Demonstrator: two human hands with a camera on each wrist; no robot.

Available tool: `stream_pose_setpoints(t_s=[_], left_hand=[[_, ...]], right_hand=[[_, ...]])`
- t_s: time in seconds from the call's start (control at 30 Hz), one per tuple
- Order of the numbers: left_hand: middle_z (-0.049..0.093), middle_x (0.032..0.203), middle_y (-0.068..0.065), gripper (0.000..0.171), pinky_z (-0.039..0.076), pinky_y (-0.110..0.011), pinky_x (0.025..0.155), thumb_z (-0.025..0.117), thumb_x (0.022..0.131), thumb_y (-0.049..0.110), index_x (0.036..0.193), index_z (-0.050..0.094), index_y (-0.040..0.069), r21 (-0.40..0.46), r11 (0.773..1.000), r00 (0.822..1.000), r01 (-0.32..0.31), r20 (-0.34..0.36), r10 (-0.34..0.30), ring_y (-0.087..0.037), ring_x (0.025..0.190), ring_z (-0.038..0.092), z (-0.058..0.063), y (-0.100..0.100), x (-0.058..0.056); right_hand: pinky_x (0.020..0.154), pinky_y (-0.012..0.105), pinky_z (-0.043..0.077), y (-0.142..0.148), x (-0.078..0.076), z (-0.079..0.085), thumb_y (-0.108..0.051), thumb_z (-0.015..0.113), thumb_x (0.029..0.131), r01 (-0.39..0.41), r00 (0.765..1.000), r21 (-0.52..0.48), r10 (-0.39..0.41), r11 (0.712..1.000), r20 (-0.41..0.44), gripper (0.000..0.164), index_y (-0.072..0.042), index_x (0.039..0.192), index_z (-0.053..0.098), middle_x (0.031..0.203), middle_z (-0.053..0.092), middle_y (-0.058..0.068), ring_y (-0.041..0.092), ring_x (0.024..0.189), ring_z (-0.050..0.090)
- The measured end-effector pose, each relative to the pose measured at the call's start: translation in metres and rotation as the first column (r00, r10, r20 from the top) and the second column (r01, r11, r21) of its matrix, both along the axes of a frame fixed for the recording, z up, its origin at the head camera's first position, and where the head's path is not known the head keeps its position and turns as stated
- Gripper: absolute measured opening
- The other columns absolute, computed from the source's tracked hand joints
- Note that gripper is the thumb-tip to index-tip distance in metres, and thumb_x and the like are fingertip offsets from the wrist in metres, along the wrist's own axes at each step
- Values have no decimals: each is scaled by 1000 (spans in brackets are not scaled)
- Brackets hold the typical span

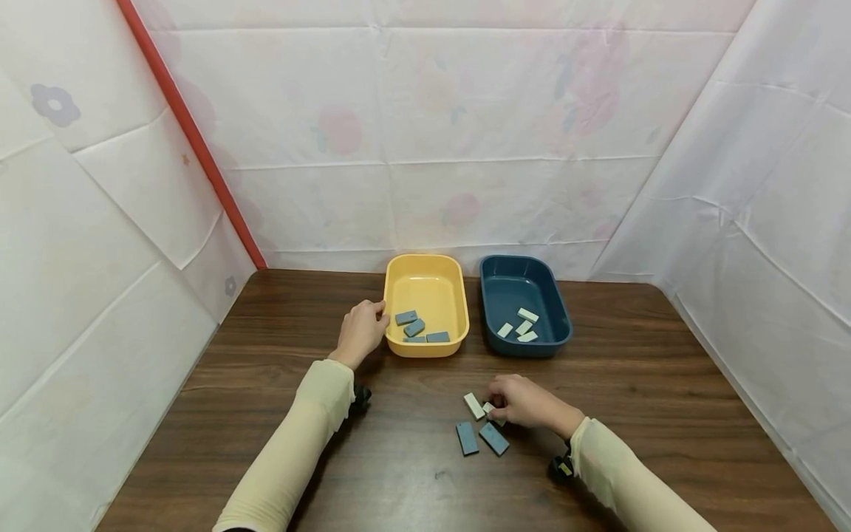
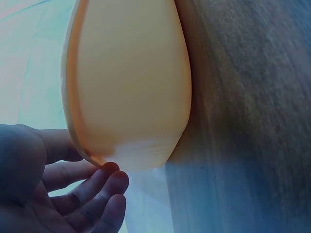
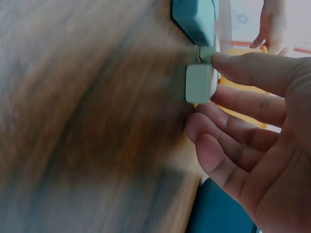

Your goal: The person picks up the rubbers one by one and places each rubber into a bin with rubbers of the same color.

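Observation:
My left hand (image 1: 361, 331) is at the left rim of the yellow tray (image 1: 463, 295); in the left wrist view, the rim lies between its digits. Several grey-blue blocks (image 1: 415, 327) lie in that tray. With thumb and index finger, my right hand (image 1: 525, 401) pinches a small cream block (image 3: 198, 83) close to the tabletop. Beside it lies another cream block (image 1: 474, 406). Just nearer to me are two grey-blue blocks, one on the left (image 1: 467, 439) and one on the right (image 1: 494, 439).
The dark blue tray (image 1: 565, 325) stands to the right of the yellow one, with several cream blocks (image 1: 524, 325) inside. Both trays sit toward the back of the brown wooden table (image 1: 638, 384). White patterned sheeting (image 1: 425, 148) closes off the back and sides.

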State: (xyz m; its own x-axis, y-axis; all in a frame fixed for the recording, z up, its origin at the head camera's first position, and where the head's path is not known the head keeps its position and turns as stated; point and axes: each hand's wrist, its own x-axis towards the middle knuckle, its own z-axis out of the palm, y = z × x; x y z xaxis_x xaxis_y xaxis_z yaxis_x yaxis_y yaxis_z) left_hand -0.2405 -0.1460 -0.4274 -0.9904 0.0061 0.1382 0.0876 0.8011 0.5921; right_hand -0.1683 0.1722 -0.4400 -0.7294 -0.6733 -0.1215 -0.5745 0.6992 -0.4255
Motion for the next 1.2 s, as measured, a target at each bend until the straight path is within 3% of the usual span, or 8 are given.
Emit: stream_pose_setpoints(t_s=[0.27,0.7,0.97,1.2], left_hand=[[64,119,-19,41,42,-28,59,58,97,18,135,56,3,-13,1000,1000,-4,-3,4,-21,67,53,-1,0,-3],[65,115,-18,41,41,-28,58,57,97,19,136,56,4,-14,1000,1000,-16,6,16,-21,65,51,-3,1,-2],[65,114,-19,41,40,-27,57,56,98,19,136,55,4,-6,1000,1000,-10,18,10,-20,62,49,-4,2,0],[64,118,-19,42,40,-26,56,56,98,20,137,55,5,19,999,999,-26,34,26,-20,61,49,-4,2,0]], right_hand=[[63,21,40,-4,0,-2,-17,74,84,1,999,10,-1,1000,-49,12,-12,96,73,77,55,-7,2,67,46],[61,21,39,1,-6,13,-13,72,86,13,997,-20,-15,1000,-74,10,-10,95,72,78,53,-5,4,68,45],[63,20,47,6,-8,25,-10,70,86,45,996,-89,-52,995,-71,16,-6,101,74,82,59,-4,6,72,53],[63,21,46,11,-17,45,-8,69,87,52,988,-127,-70,991,-137,18,-4,103,73,83,60,-3,4,72,53]])
